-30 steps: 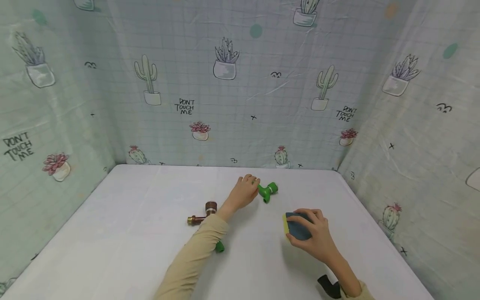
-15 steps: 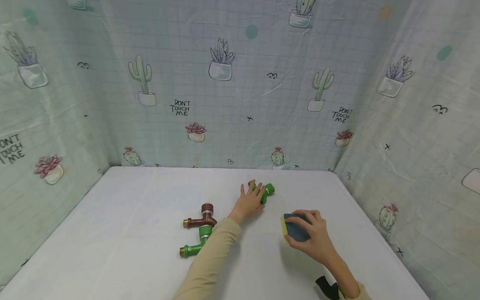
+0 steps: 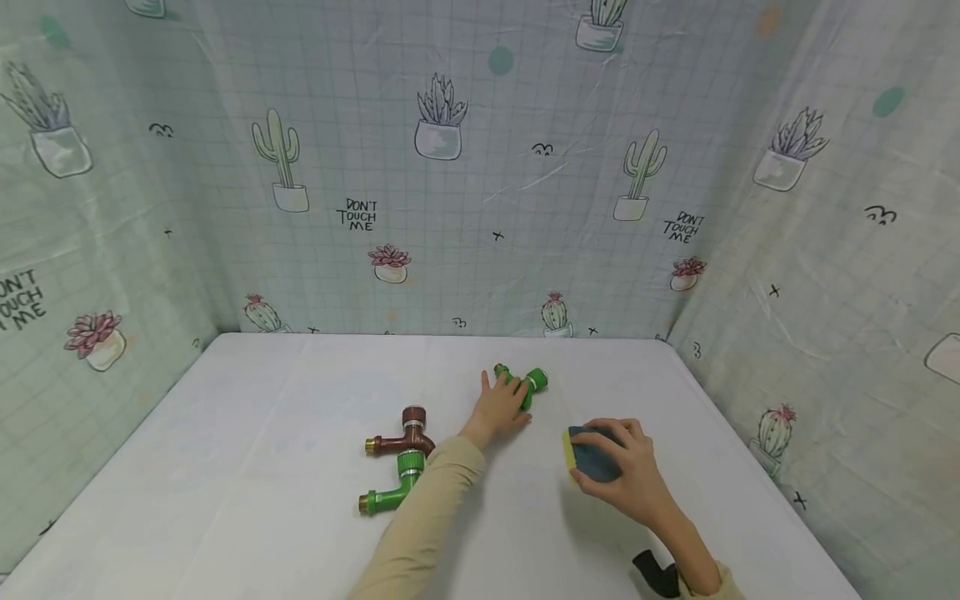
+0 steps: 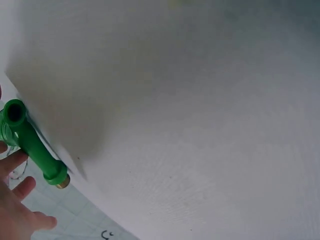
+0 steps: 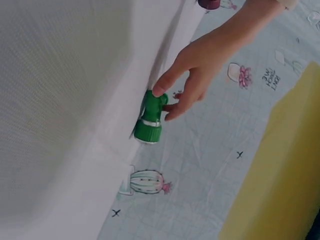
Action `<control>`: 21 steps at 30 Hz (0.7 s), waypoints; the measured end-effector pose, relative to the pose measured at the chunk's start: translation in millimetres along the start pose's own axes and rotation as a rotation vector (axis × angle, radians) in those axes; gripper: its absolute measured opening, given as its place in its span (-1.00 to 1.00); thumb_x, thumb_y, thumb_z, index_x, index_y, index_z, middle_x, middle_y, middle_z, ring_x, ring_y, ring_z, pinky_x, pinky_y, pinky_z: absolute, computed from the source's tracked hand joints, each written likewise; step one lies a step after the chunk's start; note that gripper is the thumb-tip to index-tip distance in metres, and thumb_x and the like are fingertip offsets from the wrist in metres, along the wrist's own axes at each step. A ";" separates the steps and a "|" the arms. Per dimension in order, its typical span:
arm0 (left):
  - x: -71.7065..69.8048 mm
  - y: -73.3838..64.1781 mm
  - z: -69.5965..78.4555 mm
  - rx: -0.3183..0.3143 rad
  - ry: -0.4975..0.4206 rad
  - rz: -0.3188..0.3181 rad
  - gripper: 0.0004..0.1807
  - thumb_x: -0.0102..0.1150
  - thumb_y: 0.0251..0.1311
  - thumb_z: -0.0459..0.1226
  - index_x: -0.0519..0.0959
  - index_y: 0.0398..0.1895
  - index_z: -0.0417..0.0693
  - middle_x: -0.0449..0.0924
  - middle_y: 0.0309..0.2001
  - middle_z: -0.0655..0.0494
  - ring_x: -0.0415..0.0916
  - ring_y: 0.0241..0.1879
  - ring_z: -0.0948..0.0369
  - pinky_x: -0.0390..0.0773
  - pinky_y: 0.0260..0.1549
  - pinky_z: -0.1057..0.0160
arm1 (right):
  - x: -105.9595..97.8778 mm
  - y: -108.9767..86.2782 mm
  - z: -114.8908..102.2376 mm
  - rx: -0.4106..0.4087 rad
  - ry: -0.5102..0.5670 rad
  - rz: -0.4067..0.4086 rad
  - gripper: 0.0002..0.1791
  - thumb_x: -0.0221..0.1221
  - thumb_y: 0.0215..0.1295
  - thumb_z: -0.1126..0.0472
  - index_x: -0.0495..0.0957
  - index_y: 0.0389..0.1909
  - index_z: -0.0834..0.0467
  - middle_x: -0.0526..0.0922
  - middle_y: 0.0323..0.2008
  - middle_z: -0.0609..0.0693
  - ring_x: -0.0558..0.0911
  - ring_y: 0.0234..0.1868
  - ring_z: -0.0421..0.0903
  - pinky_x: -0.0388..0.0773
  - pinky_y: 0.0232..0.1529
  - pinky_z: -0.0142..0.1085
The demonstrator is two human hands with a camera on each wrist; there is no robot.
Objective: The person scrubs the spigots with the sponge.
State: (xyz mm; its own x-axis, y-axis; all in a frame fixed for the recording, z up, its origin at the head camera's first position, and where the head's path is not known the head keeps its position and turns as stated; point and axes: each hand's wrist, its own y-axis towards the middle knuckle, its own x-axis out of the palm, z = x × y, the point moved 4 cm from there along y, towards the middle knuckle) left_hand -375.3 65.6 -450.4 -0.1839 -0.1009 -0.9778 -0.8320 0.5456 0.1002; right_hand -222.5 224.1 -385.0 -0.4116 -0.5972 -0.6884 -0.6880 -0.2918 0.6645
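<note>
At the back of the table, my left hand (image 3: 500,408) reaches over a green tap (image 3: 536,381) with a ribbed knob. In the right wrist view the thumb lies on the near side of this tap (image 5: 151,117) and the fingers on its far side, pinching it; the outer fingers are spread in the left wrist view. My right hand (image 3: 628,475) grips a yellow and dark blue sponge (image 3: 596,454) above the table, thumb on one edge, fingers over the other. Its yellow side fills the right edge of the right wrist view.
Left of centre lie a brown tap (image 3: 401,442) and a second green tap (image 3: 393,493), both partly behind the left sleeve. A curved black tube (image 3: 655,573) lies partly under the right wrist. Patterned cloth (image 3: 487,183) walls in the white table (image 3: 247,467).
My left hand has come down and right onto the far green tap, and its spread fingers have bent round it. The sleeve uncovered the nearer taps. The right hand holds the sponge as before.
</note>
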 end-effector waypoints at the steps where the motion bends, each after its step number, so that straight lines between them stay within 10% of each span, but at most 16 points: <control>1: -0.6 0.5 1.0 0.012 0.019 0.010 -0.28 -0.13 0.15 0.19 0.14 0.31 0.04 0.24 0.26 0.11 0.09 0.30 0.04 0.13 0.20 -0.21 | -0.3 0.0 -0.1 -0.001 0.001 0.001 -0.53 0.40 -0.30 0.15 0.56 -0.21 -0.13 0.50 -0.12 -0.04 0.27 -0.12 -0.16 0.20 -0.29 -0.16; 21: -0.9 -9.8 5.0 0.127 0.013 0.014 -0.22 -0.01 0.05 0.22 0.06 0.31 0.20 0.47 0.04 0.01 0.32 0.13 0.02 0.15 0.13 -0.30 | -0.3 -1.9 -3.3 0.000 0.017 -0.016 -0.52 0.41 -0.31 0.15 0.56 -0.22 -0.13 0.50 -0.12 -0.03 0.27 -0.12 -0.16 0.19 -0.29 -0.15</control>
State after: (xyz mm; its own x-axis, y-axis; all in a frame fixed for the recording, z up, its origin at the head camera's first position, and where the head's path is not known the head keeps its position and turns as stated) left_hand -364.3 64.5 -451.5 -0.2021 -0.1028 -0.9740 -0.7564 0.6481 0.0885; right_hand -219.1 222.4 -385.1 -0.3907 -0.6049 -0.6939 -0.6943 -0.3012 0.6536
